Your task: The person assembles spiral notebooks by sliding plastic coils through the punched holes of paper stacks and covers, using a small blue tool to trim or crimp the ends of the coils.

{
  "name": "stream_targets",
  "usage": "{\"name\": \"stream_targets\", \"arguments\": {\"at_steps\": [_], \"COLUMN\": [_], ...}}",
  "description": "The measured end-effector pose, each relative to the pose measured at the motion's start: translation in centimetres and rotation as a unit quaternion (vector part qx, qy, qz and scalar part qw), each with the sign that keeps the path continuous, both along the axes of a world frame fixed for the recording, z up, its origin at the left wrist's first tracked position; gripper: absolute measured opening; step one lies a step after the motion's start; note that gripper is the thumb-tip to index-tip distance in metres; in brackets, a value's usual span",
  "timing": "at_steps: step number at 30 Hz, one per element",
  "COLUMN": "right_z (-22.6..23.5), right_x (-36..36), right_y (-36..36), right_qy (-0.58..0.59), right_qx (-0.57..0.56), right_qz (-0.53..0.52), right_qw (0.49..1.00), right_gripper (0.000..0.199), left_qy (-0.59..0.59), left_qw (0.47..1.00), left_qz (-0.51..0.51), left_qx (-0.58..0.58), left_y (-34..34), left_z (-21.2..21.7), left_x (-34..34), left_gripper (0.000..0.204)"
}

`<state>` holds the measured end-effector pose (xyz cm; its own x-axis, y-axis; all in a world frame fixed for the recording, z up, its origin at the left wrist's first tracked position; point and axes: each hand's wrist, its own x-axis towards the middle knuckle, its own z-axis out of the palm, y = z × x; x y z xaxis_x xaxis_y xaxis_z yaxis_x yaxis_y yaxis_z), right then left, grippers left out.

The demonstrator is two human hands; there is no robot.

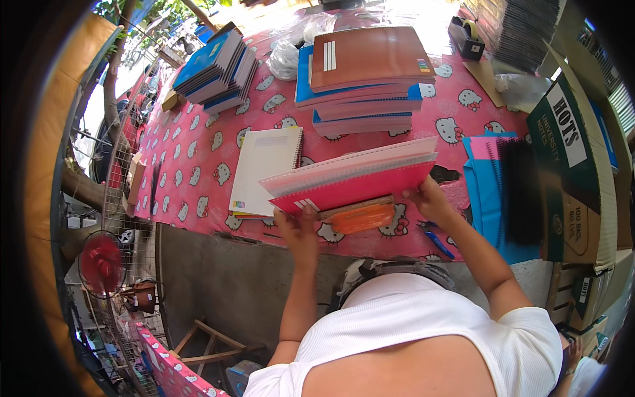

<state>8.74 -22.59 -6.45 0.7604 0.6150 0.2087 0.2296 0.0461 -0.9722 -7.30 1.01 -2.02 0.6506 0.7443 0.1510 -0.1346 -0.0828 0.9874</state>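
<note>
Between my two hands a red notebook cover with a stack of punched pages (357, 180) is tilted up, its sheets slightly fanned. My left hand (297, 228) grips its lower left corner, thumb on the red front. At the lower right edge, my right hand (428, 198) has its fingers around the corner. Just below lies an orange-wrapped block (362, 217) on the table. A white spiral notebook (268, 159) sits on other covers to the left. Near my right forearm rests a blue-handled cutting tool (438, 243).
Spiral notebooks are piled in a brown-topped stack (370, 59) at the back and a blue stack (215, 69) farther left. On the right are blue covers (483, 188), black binding coils (519, 192) and a big carton (562, 159). A tape dispenser (468, 40) stands behind.
</note>
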Motion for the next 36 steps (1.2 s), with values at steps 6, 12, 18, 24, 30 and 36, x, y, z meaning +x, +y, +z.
{"name": "stream_targets", "arguments": {"at_steps": [6,12,18,24,30,36], "right_z": [0.3,-0.1,-1.2,0.1,-1.8,4.2], "right_x": [-1.0,-1.5,-6.5,-3.5,10.6,7.3], "right_y": [-1.2,0.9,1.2,-2.5,-16.9,-13.3], "right_qy": [-0.086,-0.039,-0.128,-0.251,-0.268,-0.233], "right_qx": [-0.106,0.073,-0.053,-0.168,-0.484,-0.249], "right_qz": [0.013,-0.027,-0.166,-0.024,-0.408,-0.35], "right_qw": [0.991,0.996,0.976,0.953,0.726,0.873], "right_gripper": [0.048,0.036,0.027,0.04,0.019,0.022], "left_qy": [-0.011,-0.029,0.031,0.147,0.051,-0.001], "left_qw": [0.996,0.996,0.987,0.704,0.789,0.817], "left_qz": [-0.092,-0.076,-0.017,-0.184,-0.28,-0.148], "left_qx": [0.017,-0.048,0.155,0.671,0.545,0.557], "left_y": [2.0,0.3,0.8,-9.3,-8.6,-8.7], "left_z": [-1.0,-5.4,0.7,9.4,9.2,9.8], "left_x": [-0.6,0.9,3.4,4.9,7.2,7.0], "left_gripper": [0.053,0.066,0.079,0.074,0.046,0.02]}}
